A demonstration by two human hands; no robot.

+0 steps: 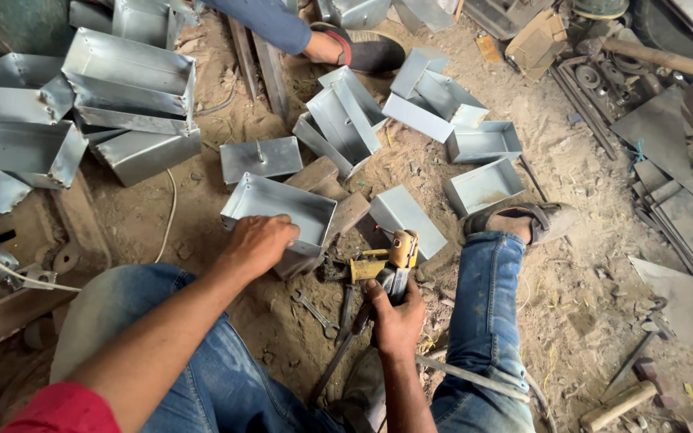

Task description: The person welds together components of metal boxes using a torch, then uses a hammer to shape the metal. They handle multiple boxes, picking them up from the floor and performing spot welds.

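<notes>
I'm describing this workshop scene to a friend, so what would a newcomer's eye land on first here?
First, the shiny sheet-metal trays stacked at upper left and scattered across the dirt floor. At centre, the person's left hand grips the rim of one open metal box, while the right hand holds a yellow-handled tool just beside it. Another person's sandalled foot shows at the top.

Left hand (pixel 257 243) curled forward, right hand (pixel 395 319) fisted.
</notes>
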